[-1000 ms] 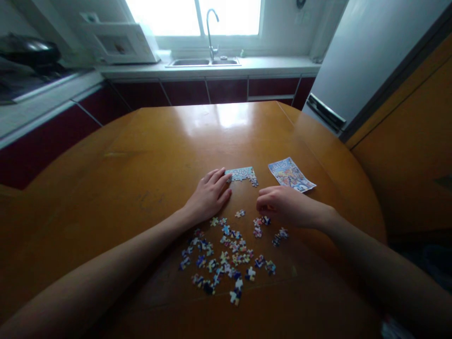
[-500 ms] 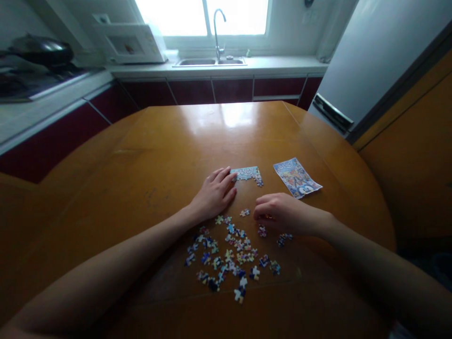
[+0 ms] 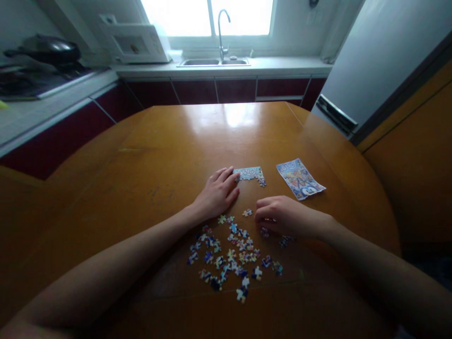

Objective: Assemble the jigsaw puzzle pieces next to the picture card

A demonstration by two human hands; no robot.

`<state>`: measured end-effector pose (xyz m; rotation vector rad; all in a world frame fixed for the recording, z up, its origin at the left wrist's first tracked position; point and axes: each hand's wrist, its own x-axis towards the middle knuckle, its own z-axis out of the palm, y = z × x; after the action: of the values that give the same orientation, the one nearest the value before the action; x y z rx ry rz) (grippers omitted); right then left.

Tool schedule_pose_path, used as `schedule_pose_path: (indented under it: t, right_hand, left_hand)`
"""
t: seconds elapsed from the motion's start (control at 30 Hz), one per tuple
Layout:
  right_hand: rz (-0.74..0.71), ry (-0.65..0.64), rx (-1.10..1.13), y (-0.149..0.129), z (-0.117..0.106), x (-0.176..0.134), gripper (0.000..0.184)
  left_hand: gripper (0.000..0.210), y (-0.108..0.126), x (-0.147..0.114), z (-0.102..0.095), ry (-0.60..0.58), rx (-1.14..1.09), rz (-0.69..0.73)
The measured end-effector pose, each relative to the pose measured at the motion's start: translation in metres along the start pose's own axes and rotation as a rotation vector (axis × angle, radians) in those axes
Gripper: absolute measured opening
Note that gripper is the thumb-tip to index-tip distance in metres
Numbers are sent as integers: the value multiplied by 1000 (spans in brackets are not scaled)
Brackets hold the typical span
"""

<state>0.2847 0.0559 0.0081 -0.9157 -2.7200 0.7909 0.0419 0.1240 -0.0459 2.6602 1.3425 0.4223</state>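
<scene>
My left hand [image 3: 219,192] lies on the table with its fingers stretched out, the fingertips on the left end of a joined strip of jigsaw puzzle [image 3: 249,173]. That strip is pale blue along the top, with a short column running down at its right end. Low over the wood, my right hand [image 3: 277,213] is curled, thumb and fingers closed on a small puzzle piece [image 3: 270,220] that is mostly hidden. One loose piece [image 3: 247,213] lies just left of these fingers, another [image 3: 264,231] just below them. Nearer to me, several loose puzzle pieces [image 3: 231,266] are scattered.
A creased picture sheet [image 3: 300,179] lies right of the joined strip on the wooden table [image 3: 197,141]. Beyond the table are a sink [image 3: 201,62] with a faucet, a white microwave [image 3: 139,44], a pan [image 3: 52,49] on the stove, and a fridge [image 3: 374,56] at the right.
The whole view has shifted slightly to the right. Against the table, my right hand has moved slightly nearer to me, toward the loose piece below it; my left hand stays on the strip.
</scene>
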Motion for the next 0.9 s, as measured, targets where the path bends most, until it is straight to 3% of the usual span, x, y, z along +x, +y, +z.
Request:
schedule_pose_path:
  t: [0.57,0.9]
  right_hand:
    - [-32,2,-8,0,3,0,15]
    - [-157,-32,-13,-10,16,3,18]
  left_hand:
    - [49,-1,-1,1,16,-19,8]
    - [49,1,-1,-1,5,-3,2]
